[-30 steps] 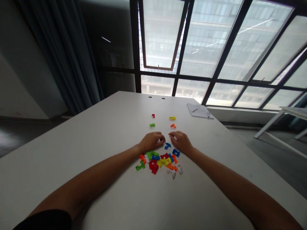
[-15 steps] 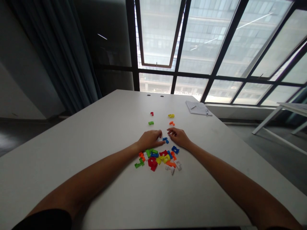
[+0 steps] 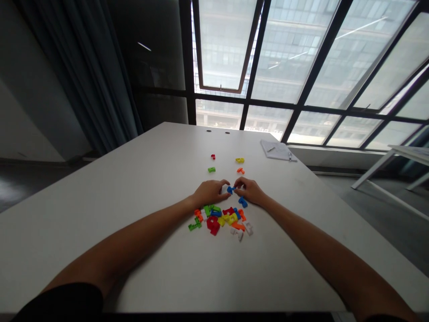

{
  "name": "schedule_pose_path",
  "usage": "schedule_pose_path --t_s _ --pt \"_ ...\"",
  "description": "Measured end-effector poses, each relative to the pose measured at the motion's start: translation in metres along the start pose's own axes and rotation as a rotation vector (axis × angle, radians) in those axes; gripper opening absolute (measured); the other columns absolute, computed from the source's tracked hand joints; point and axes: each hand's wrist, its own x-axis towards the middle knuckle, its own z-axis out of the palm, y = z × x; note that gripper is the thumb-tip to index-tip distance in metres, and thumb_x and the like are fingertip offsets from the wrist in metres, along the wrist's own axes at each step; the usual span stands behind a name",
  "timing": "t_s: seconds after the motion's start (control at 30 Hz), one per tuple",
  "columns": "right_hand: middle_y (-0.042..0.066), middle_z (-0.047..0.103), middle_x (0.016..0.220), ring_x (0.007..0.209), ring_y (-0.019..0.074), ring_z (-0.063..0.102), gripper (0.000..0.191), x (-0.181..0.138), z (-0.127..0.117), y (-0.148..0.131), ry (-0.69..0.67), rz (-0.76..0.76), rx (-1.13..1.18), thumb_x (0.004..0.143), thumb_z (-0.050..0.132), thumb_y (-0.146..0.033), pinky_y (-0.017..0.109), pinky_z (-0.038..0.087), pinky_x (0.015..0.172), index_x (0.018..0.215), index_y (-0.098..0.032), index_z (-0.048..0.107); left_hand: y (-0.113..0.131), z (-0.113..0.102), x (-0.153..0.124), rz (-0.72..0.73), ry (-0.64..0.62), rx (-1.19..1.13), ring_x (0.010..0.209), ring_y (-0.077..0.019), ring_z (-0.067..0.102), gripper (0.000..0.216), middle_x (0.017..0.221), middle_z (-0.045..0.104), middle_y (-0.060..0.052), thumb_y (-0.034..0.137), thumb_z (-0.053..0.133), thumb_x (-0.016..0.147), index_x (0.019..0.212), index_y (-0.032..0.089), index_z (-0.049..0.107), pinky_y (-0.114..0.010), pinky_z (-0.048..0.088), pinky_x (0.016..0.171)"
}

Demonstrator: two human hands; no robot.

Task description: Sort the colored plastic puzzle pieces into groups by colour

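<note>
A small blue plastic block (image 3: pixel 229 190) is between my two hands, over the white table. My right hand (image 3: pixel 250 189) pinches its right end between thumb and fingers. On the other side, my left hand (image 3: pixel 210 192) has thumb and index finger apart, close around the block's left end; whether they touch it I cannot tell. Another blue block (image 3: pixel 243 202) lies just below my right hand. Nearer me is a loose pile of coloured blocks, with a red block (image 3: pixel 213 225), a yellow block (image 3: pixel 231 218), a green block (image 3: pixel 195 224) and a white block (image 3: pixel 248 228) among them.
Beyond my hands lie a small red piece (image 3: pixel 213 157), a green piece (image 3: pixel 211 169), a yellow piece (image 3: pixel 240 160) and an orange piece (image 3: pixel 240 171). Papers (image 3: pixel 277 150) with pens rest at the far right of the table (image 3: pixel 161 170). Windows stand behind.
My right fingers have closed on the blue block, which has moved slightly away from me. My left thumb and index finger have come nearer to it. The other blue block looks turned.
</note>
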Motion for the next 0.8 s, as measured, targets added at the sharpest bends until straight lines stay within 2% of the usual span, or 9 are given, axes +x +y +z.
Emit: schedule_pose_path --t_s 0.1,0.23,0.33,0.43,0.5,0.57,0.63,0.73,0.8 --pt "0.001 0.072 0.085 0.077 0.0167 0.064 0.016 -0.001 0.0 0.001 -0.003 -0.032 -0.017 0.08 0.071 -0.024 0.029 0.049 0.074 0.095 -0.021 0.069 -0.001 0.0 0.0 -0.007 0.009 -0.015 0.077 -0.0202 0.068 0.051 0.084 0.073 0.0 0.059 0.057 0.09 0.134 0.033 0.062 -0.027 0.039 0.059" --pt "0.001 0.071 0.084 0.073 0.016 0.062 0.014 -0.002 0.001 0.001 0.003 -0.035 -0.053 0.079 0.07 -0.023 0.028 0.049 0.073 0.094 -0.021 0.069 -0.001 0.0 0.001 -0.007 0.007 -0.032 0.076 -0.0196 0.068 0.041 0.084 0.073 0.0 0.058 0.058 0.091 0.119 0.031 0.07 -0.027 0.041 0.061" --pt "0.001 0.071 0.085 0.073 0.016 0.062 0.013 -0.002 0.002 -0.001 0.008 -0.051 -0.077 0.08 0.07 -0.023 0.028 0.049 0.073 0.092 -0.021 0.069 0.0 0.001 0.001 -0.028 0.01 -0.036 0.075 -0.0196 0.068 0.045 0.083 0.073 0.0 0.055 0.058 0.091 0.128 0.031 0.066 -0.027 0.043 0.062" --pt "0.003 0.07 0.087 0.077 0.017 0.062 0.011 -0.003 -0.003 0.0 0.0 -0.144 -0.119 0.082 0.069 -0.022 0.029 0.049 0.076 0.093 -0.021 0.069 0.0 0.001 0.001 -0.044 0.014 -0.036 0.074 -0.02 0.068 0.052 0.083 0.073 0.0 0.053 0.058 0.091 0.138 0.031 0.058 -0.027 0.043 0.062" --pt "0.004 0.071 0.089 0.082 0.0184 0.062 0.012 -0.003 -0.011 0.008 -0.017 -0.225 -0.189 0.084 0.065 -0.019 0.031 0.048 0.081 0.094 -0.021 0.07 0.0 0.002 0.001 -0.036 0.01 -0.031 0.075 -0.0203 0.067 0.051 0.083 0.073 0.0 0.052 0.057 0.092 0.138 0.031 0.057 -0.027 0.043 0.062" --pt "0.005 0.071 0.09 0.085 0.0195 0.063 0.014 -0.004 -0.025 0.024 -0.011 -0.243 -0.272 0.084 0.062 -0.016 0.032 0.047 0.085 0.095 -0.02 0.071 -0.001 0.002 0.001 -0.024 0.0 -0.027 0.074 -0.0203 0.067 0.049 0.082 0.072 0.0 0.051 0.056 0.092 0.136 0.031 0.058 -0.027 0.043 0.062" --pt "0.006 0.071 0.09 0.083 0.0196 0.063 0.014 -0.004 -0.04 0.047 0.042 -0.157 -0.339 0.085 0.062 -0.017 0.032 0.048 0.084 0.094 -0.019 0.072 -0.002 0.003 0.001 -0.018 -0.011 -0.029 0.074 -0.0201 0.066 0.046 0.082 0.072 0.001 0.051 0.055 0.092 0.134 0.031 0.059 -0.028 0.042 0.062" --pt "0.009 0.073 0.093 0.084 0.0209 0.064 0.016 -0.003 -0.059 0.079 0.156 0.092 -0.44 0.088 0.062 -0.023 0.031 0.048 0.084 0.097 -0.016 0.073 -0.002 0.003 0.002 -0.022 -0.016 -0.035 0.074 -0.0202 0.066 0.043 0.082 0.071 0.0 0.05 0.054 0.093 0.131 0.031 0.062 -0.028 0.043 0.063" --pt "0.01 0.074 0.101 0.092 0.0224 0.065 0.024 0.003 -0.063 0.093 0.161 0.237 -0.5 0.092 0.06 -0.029 0.032 0.048 0.088 0.107 -0.016 0.073 -0.002 0.004 0.003 -0.025 -0.017 -0.04 0.075 -0.0204 0.067 0.042 0.082 0.072 0.0 0.05 0.054 0.093 0.129 0.031 0.064 -0.028 0.043 0.064"
